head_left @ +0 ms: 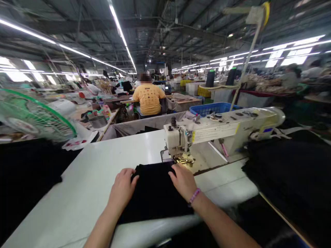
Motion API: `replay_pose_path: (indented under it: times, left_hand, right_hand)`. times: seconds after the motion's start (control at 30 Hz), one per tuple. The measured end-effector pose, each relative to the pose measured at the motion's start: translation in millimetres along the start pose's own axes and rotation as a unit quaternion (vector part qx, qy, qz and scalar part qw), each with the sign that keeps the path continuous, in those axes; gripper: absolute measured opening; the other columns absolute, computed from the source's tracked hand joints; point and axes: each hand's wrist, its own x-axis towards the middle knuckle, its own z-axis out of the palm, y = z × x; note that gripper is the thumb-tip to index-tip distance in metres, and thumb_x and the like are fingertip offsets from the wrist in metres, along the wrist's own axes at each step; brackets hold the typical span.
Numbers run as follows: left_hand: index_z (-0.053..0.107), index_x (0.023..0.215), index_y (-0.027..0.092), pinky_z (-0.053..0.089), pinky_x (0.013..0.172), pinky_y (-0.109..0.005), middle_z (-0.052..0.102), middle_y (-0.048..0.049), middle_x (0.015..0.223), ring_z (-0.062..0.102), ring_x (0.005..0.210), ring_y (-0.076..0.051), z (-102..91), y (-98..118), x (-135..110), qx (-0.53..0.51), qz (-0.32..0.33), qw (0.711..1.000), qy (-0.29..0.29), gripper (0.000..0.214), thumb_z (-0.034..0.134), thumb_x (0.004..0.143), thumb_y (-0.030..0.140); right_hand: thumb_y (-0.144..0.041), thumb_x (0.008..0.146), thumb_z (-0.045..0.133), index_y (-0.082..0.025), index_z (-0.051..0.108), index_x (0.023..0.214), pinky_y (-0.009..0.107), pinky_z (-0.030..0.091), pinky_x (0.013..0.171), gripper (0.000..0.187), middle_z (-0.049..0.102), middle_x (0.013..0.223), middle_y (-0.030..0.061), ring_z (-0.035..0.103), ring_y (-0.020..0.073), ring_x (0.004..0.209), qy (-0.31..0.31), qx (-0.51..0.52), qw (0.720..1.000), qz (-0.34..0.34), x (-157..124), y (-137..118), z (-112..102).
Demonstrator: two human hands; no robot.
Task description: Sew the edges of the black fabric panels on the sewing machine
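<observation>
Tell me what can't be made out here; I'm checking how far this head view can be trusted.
- Needle under the sewing machine head: too small, partly behind the right hand.
- Black fabric near edge: covered by both forearms.
- Left hand palm: faces down.
- Black pile: cut by the right edge.

bare white table (103, 162) left, sewing machine (219, 132) blocks ahead, dark fabric pile (289, 168) right

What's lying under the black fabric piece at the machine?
The black fabric lies flat on the white table, with the left hand and right hand resting on top. Anything beneath it is covered.
</observation>
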Motion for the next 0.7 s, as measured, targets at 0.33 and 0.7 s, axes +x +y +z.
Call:
replay_pose_path:
  times: [0.33,0.7]
  left_hand:
    - [0.055,0.080,0.024,0.050,0.074,-0.035,0.061,-0.0034,0.079,0.061,0.076,-0.022,-11.5,21,-53,-0.189,0.039,0.981,0.018,0.016,0.050,0.082,0.040]
    - [0.070,0.090,0.024,0.046,0.094,-0.021,0.065,-0.0025,0.123,0.062,0.110,-0.018,-35.9,63,-83,-0.507,-0.120,0.853,0.043,0.025,0.078,0.072,0.039]
  right_hand:
    - [-0.012,0.077,0.067,-0.019,0.059,0.077,0.046,0.038,0.111,0.011,0.054,0.137,0.0127,0.049,0.0301,0.130,0.029,0.203,0.978,0.022,-49,19,-15]
    - [-0.047,0.079,0.070,-0.022,0.078,0.093,0.045,0.043,0.105,0.030,0.072,0.111,0.0089,0.061,0.0289,0.113,0.081,0.425,0.897,0.091,-45,16,-42]
